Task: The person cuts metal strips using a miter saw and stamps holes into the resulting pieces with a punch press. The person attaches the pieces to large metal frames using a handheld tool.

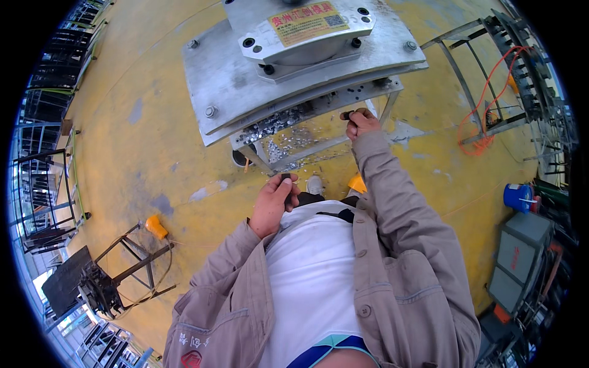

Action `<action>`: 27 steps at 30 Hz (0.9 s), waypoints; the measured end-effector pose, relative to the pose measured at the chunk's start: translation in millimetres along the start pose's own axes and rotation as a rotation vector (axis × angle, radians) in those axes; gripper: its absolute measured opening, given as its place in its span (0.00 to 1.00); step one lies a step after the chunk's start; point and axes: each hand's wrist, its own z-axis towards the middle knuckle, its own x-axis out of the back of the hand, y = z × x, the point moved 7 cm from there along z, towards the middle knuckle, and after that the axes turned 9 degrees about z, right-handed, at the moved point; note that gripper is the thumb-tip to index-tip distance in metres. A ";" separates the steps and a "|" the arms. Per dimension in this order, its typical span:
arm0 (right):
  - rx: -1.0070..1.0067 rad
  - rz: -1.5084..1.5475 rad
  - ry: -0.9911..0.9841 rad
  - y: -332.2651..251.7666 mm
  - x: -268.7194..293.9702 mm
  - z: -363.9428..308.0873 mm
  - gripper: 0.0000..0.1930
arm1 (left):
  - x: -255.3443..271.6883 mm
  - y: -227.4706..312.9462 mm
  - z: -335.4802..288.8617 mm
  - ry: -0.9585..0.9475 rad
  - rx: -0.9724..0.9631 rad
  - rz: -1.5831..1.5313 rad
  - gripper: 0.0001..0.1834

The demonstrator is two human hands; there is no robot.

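Note:
In front of my belly, my left hand [268, 202] is closed around a short dark piece [286, 178], its thumb pressed along it; the exact kind is too small to make out. My right hand [362, 124] reaches forward beside the right part of the metal press's lower edge. Its fingers pinch a small dark piece [347, 115]. Before me stands the press [233, 67], with thick silver plates, bolts and a yellow label on its top block. Shiny metal scraps [276, 124] lie heaped between its plates and on the floor below.
A dark bucket [242, 156] sits under the press's left side. To the right are a metal rack [472, 86] with an orange hose [481, 132], a blue bucket [518, 197] and a grey cabinet [515, 251]. A black frame stand [138, 260] with a yellow cover is at left.

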 end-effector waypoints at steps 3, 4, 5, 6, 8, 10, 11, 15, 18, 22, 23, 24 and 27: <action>0.003 -0.093 0.017 1.8 1.0 2.3 0.05 | -0.5 -0.1 0.3 -0.015 0.009 0.003 0.12; -0.006 -0.087 0.043 3.2 1.7 3.3 0.06 | 1.3 0.0 -0.3 -0.008 0.012 0.006 0.12; -0.016 -0.081 0.068 4.8 2.5 4.7 0.08 | 2.9 -0.2 -1.0 0.000 0.015 0.009 0.12; -0.033 -0.094 0.067 8.0 3.6 8.0 0.10 | 4.7 -0.4 -1.9 0.009 0.017 0.011 0.12; -0.063 -0.121 0.069 11.9 8.7 14.6 0.14 | 8.6 -2.1 -2.3 0.016 0.016 0.013 0.13; -0.111 -0.098 0.038 13.3 8.8 17.7 0.15 | 12.0 -4.4 -2.8 0.025 0.015 0.010 0.13; -0.137 -0.086 0.022 14.9 6.4 17.0 0.16 | 13.5 -5.6 -3.4 0.030 0.016 0.006 0.13; 0.040 -0.110 0.201 14.3 1.2 7.9 0.14 | 17.6 -7.9 -5.1 0.038 0.010 -0.010 0.13; 0.029 -0.124 0.139 21.3 13.6 18.6 0.14 | 17.5 -6.9 -5.5 0.048 0.011 -0.003 0.13; 0.060 -0.238 0.036 20.7 7.0 25.1 0.16 | 17.6 -9.7 -6.5 0.056 0.007 0.004 0.14; 0.054 -0.279 0.006 19.2 1.9 25.4 0.17 | 18.4 -11.3 -5.8 0.055 0.003 0.006 0.14; 0.060 -0.286 0.027 19.6 1.0 27.4 0.17 | 19.0 -12.5 -5.9 0.053 -0.001 0.008 0.14; 0.097 -0.298 0.113 18.7 -3.0 32.1 0.17 | 18.8 -12.0 -6.6 0.066 0.012 0.009 0.14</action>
